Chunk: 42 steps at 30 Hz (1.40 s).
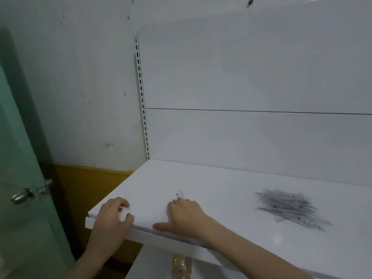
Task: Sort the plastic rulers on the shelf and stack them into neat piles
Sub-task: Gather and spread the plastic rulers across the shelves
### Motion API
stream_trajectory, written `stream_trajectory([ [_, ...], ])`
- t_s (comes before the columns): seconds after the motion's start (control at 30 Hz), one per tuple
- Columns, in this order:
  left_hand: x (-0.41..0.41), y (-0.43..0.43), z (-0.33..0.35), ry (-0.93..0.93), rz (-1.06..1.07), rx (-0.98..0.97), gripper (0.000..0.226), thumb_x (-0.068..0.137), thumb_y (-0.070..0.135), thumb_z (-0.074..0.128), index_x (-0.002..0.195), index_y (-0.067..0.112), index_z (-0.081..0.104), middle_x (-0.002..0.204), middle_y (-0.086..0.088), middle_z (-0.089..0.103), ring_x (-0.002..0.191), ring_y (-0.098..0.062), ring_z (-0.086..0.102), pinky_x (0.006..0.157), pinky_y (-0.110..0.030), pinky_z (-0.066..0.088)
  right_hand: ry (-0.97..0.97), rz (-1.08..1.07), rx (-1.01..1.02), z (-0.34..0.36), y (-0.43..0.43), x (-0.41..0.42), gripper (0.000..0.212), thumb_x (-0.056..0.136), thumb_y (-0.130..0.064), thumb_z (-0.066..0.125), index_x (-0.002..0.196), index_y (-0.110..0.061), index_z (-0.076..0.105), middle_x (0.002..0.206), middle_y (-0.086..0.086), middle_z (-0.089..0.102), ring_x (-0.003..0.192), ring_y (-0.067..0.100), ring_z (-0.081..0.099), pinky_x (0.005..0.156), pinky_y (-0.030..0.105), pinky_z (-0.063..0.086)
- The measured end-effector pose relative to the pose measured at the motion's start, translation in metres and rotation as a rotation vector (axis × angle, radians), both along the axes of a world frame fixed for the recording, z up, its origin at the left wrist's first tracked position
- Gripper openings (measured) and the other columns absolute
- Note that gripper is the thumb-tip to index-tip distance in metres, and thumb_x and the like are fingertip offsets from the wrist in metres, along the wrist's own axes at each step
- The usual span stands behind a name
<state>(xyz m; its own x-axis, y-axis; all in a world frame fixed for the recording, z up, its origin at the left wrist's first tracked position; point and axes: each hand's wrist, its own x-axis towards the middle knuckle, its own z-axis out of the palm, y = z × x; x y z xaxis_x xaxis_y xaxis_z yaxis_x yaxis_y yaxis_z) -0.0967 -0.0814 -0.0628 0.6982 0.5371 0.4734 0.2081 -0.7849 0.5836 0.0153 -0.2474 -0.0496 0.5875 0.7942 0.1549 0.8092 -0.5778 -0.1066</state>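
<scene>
A loose heap of clear plastic rulers (289, 208) lies criss-crossed on the white shelf (231, 184), to the right. One clear ruler (180, 194) pokes out from under the fingertips of my right hand (186, 215), which lies on the shelf near its front edge. Those fingers curl over the ruler and the thumb stretches left along the shelf's front lip. My left hand (112, 217) rests on the shelf's front left corner with its fingers loosely curled. Nothing shows between them.
The shelf's white back panel (251, 77) rises behind, with a slotted upright (142, 97) at its left. A green door with a metal knob (21, 196) stands at far left. A yellowish clear object (181, 264) sits below the shelf.
</scene>
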Motion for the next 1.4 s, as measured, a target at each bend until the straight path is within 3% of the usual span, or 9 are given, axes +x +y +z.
stream_trajectory([
  [0.27, 0.012, -0.021, -0.004, 0.000, 0.006, 0.033, 0.020, 0.079, 0.015, 0.071, 0.090, 0.020, 0.055, 0.091, 0.006, 0.055, 0.089, -0.014, 0.051, 0.069, -0.023, 0.039, -0.196, 0.167, 0.052, -0.003, -0.028, -0.039, 0.035, 0.087, -0.038, 0.065, 0.090, -0.004, 0.058, 0.087, 0.017, 0.066, 0.076, 0.035, 0.061, 0.049, 0.027, 0.017],
  [0.4, 0.016, -0.034, -0.001, 0.004, -0.025, 0.045, 0.018, 0.081, 0.014, 0.069, 0.092, 0.020, 0.055, 0.093, 0.005, 0.054, 0.091, -0.013, 0.051, 0.071, -0.022, 0.038, -0.311, 0.050, -0.047, -0.016, -0.031, -0.051, 0.043, 0.040, -0.041, 0.087, 0.051, -0.024, 0.049, 0.039, -0.009, 0.045, 0.032, 0.007, 0.041, 0.049, 0.024, -0.010],
  [0.57, 0.009, -0.039, -0.001, 0.004, -0.080, 0.077, 0.015, 0.082, 0.014, 0.068, 0.085, 0.022, 0.056, 0.088, 0.008, 0.056, 0.082, -0.010, 0.051, 0.063, -0.011, 0.033, -0.499, 0.187, 0.140, -0.013, -0.050, -0.058, 0.030, 0.046, -0.017, 0.074, 0.051, -0.024, 0.045, 0.046, -0.009, 0.041, 0.039, 0.008, 0.039, 0.043, 0.020, 0.011],
  [0.7, 0.002, -0.041, -0.001, 0.035, -0.096, 0.044, 0.014, 0.082, 0.014, 0.067, 0.081, 0.023, 0.056, 0.085, 0.008, 0.058, 0.078, -0.008, 0.054, 0.064, -0.012, 0.039, -0.625, 0.322, 0.431, -0.001, -0.059, -0.052, 0.020, 0.074, -0.004, 0.050, 0.069, -0.020, 0.039, 0.054, -0.005, 0.040, 0.045, 0.014, 0.034, 0.042, 0.021, 0.018],
  [0.83, 0.016, -0.067, 0.014, 0.052, -0.122, 0.018, 0.007, 0.086, 0.017, 0.064, 0.088, 0.021, 0.059, 0.092, 0.005, 0.059, 0.084, -0.010, 0.055, 0.073, -0.020, 0.046, -0.708, 0.254, 0.521, 0.018, -0.082, -0.036, 0.019, 0.073, 0.001, 0.045, 0.072, -0.017, 0.041, 0.053, -0.004, 0.035, 0.050, 0.016, 0.019, 0.043, 0.023, 0.016],
  [0.97, 0.040, -0.111, 0.026, 0.043, -0.206, 0.011, 0.005, 0.086, 0.017, 0.061, 0.088, 0.022, 0.060, 0.094, 0.007, 0.058, 0.087, -0.007, 0.053, 0.080, -0.025, 0.045, -0.780, 0.117, 0.516, 0.028, -0.130, -0.015, 0.028, 0.065, 0.005, 0.059, 0.078, -0.014, 0.042, 0.058, -0.006, 0.021, 0.052, 0.015, 0.012, 0.047, 0.025, 0.009],
  [1.1, 0.065, -0.159, 0.028, 0.019, -0.400, 0.005, 0.008, 0.083, 0.012, 0.061, 0.084, 0.020, 0.061, 0.091, 0.007, 0.058, 0.086, -0.008, 0.054, 0.081, -0.032, 0.046, -0.785, -0.103, 0.401, 0.030, -0.208, 0.014, 0.034, 0.055, 0.007, 0.073, 0.077, -0.011, 0.055, 0.050, -0.004, 0.033, 0.047, 0.014, 0.016, 0.045, 0.024, 0.010],
  [1.27, 0.087, -0.211, 0.025, 0.003, -0.543, 0.006, 0.011, 0.082, 0.012, 0.061, 0.082, 0.023, 0.059, 0.091, 0.012, 0.057, 0.088, -0.006, 0.055, 0.080, -0.031, 0.047, -0.643, -0.358, 0.242, 0.026, -0.295, 0.055, 0.055, 0.042, 0.013, 0.069, 0.080, -0.014, 0.040, 0.053, -0.006, 0.023, 0.045, 0.019, 0.016, 0.043, 0.020, 0.001],
  [1.4, 0.095, -0.227, 0.021, 0.001, -0.583, 0.012, 0.014, 0.082, 0.012, 0.061, 0.080, 0.025, 0.058, 0.090, 0.013, 0.056, 0.088, -0.007, 0.055, 0.079, -0.030, 0.047, -0.473, -0.458, 0.188, 0.013, -0.293, 0.076, 0.024, 0.067, -0.002, 0.070, 0.074, -0.011, 0.049, 0.047, 0.002, 0.043, 0.043, 0.027, 0.029, 0.042, 0.023, 0.019],
])
